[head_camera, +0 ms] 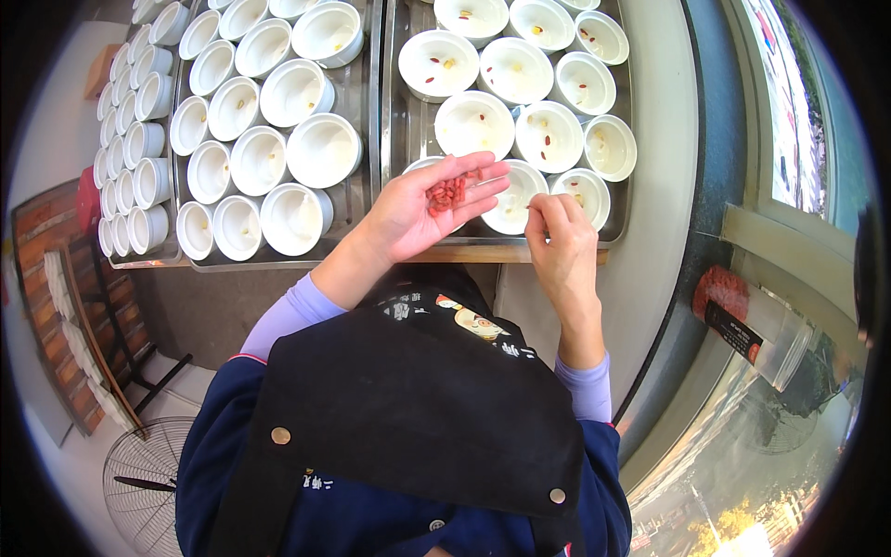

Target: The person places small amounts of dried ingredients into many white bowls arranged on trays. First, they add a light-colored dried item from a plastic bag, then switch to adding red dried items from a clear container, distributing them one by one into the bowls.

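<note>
My left hand [400,219] is palm up with a small heap of red dried goji berries [447,195] in it, above the near edge of the right metal tray [618,226]. Just right of it, my right hand [569,250] has thumb and forefinger pinched together, with a tiny dark red bit, seemingly a goji berry, at the tips. Those fingertips hover between a white cup [514,209] and another white cup [593,197] at the tray's near right. Several cups farther back, such as one white cup [550,139], contain red berries and pale yellowish pieces. My left hand partly covers one near cup.
A middle metal tray [356,212] and a far-left tray carry rows of white cups; those of the middle tray show pale pieces only. A clear plastic jar [755,327] with red contents stands by the window at right. A wire-caged fan [143,480] is at lower left.
</note>
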Tool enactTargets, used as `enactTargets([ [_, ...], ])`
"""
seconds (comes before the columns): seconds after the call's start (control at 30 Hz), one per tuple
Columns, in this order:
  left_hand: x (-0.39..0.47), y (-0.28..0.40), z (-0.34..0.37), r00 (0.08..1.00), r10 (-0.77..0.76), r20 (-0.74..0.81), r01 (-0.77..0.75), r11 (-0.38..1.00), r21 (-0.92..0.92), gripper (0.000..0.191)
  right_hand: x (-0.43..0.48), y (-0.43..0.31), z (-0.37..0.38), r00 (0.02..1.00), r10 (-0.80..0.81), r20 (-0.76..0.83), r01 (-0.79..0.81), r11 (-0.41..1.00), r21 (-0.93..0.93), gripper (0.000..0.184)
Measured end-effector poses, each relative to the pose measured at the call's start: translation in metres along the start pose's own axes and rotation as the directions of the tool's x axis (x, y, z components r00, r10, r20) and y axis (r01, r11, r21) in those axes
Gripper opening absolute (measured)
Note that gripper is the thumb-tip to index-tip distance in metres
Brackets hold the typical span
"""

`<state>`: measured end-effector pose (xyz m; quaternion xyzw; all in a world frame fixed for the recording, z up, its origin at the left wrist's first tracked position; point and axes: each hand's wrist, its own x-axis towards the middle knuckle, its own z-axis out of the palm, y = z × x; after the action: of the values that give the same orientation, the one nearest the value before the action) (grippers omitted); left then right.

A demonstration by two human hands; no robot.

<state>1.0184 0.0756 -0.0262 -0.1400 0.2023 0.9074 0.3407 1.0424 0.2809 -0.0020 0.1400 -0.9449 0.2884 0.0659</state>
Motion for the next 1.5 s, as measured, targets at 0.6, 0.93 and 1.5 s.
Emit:
enactTargets([
  [0.6, -0.004, -0.008, -0.011, 0.997, -0.073, 0.037, 0.074, 0.996, -0.039, 0.043, 0.025, -0.024, 0.024, 0.99, -0.141, 0.007, 0.135, 0.959, 0.25, 0.018],
  [0.93, -0.054, 0.032, -0.042, 0.982, 0.16, -0.104, -0.155, 0.986, 0.054, 0.043, 0.013, -0.026, 0.054, 0.992, -0.075, 0.106, 0.036, 0.944, 0.327, 0.012],
  [1.5, -0.069, -0.017, -0.023, 0.995, -0.03, -0.099, 0.03, 1.0, -0.01, 0.047, -0.002, -0.079, 0.044, 0.889, -0.417, 0.191, 0.39, 0.906, 0.164, 0.018],
])
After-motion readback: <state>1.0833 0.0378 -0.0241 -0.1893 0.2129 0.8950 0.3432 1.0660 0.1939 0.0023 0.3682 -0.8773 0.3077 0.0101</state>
